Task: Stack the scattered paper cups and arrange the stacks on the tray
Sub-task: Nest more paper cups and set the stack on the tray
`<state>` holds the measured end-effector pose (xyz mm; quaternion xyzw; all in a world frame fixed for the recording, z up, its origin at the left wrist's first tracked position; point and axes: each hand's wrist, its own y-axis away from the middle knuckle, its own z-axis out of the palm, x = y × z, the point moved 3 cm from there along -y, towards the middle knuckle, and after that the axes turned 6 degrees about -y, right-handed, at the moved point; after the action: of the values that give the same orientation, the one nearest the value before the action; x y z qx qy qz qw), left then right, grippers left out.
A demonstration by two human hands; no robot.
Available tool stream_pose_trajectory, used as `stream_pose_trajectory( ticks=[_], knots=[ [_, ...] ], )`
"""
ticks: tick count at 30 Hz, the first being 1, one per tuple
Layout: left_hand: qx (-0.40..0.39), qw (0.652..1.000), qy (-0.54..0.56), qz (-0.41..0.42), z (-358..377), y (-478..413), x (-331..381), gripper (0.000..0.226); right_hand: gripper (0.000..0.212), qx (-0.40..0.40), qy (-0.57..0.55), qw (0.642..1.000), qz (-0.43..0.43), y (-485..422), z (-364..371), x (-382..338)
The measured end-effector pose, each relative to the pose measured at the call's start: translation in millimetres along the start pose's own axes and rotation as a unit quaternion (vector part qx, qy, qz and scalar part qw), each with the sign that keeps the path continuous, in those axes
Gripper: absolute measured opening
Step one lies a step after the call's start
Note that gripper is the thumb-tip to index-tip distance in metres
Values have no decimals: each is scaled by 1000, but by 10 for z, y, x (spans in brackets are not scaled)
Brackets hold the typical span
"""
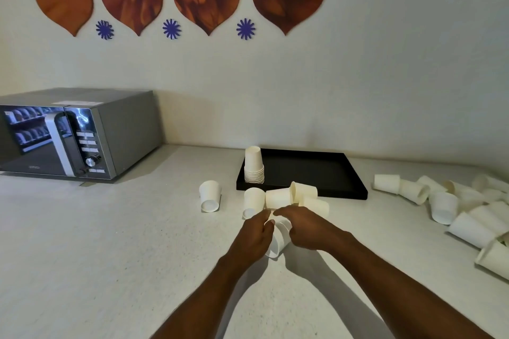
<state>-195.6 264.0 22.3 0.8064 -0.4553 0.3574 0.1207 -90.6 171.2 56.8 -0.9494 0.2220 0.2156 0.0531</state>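
A black tray (325, 170) lies on the counter with one stack of upside-down white paper cups (254, 165) in its near left corner. In front of the tray, several loose cups (278, 197) lie on their sides, and one cup (210, 196) lies apart to the left. My left hand (254, 237) and my right hand (305, 224) both grip a small stack of white cups (279, 239), tilted, just above the counter. A large pile of loose cups (468, 212) sprawls at the right.
A grey microwave (74, 132) stands at the back left against the wall. The pale counter (110, 256) stretches bare at the near left. Orange wall decorations hang above.
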Motion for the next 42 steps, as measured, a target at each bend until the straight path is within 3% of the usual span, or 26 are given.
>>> stream_pose_trajectory(
  ticks=[7,14,18,21,24,26,28,30,32,37,39,42],
  knots=[
    [12,1000,7,-10,1,78,30,43,75,-34,116,989,-84,-28,191,129],
    [57,997,21,-41,-40,120,98,43,64,-38,126,985,-115,-111,246,240],
    [117,979,156,-62,-92,124,174,45,57,40,-35,995,-80,-146,32,218],
    [168,956,228,-75,-123,89,261,47,59,118,-251,961,-10,-189,-176,221],
    [204,910,326,-155,-103,6,293,51,55,127,-517,844,65,-206,-277,241],
    [190,869,404,-213,-61,-49,352,56,47,121,-626,767,66,-209,-307,227],
    [148,837,467,-245,-10,-92,453,67,43,125,-664,735,57,-209,-321,180],
    [93,792,551,-245,66,-148,575,76,45,124,-673,727,47,-201,-320,131],
    [61,726,646,-230,102,-195,703,77,43,120,-683,720,41,-199,-298,92],
    [117,607,762,-193,66,-305,853,65,48,132,-673,727,37,-253,-239,7],
    [129,587,777,-184,75,-332,870,64,50,137,-657,740,27,-270,-229,-12],
    [152,597,767,-179,48,-369,822,64,50,87,-641,763,-12,-277,-223,43]
  ],
)
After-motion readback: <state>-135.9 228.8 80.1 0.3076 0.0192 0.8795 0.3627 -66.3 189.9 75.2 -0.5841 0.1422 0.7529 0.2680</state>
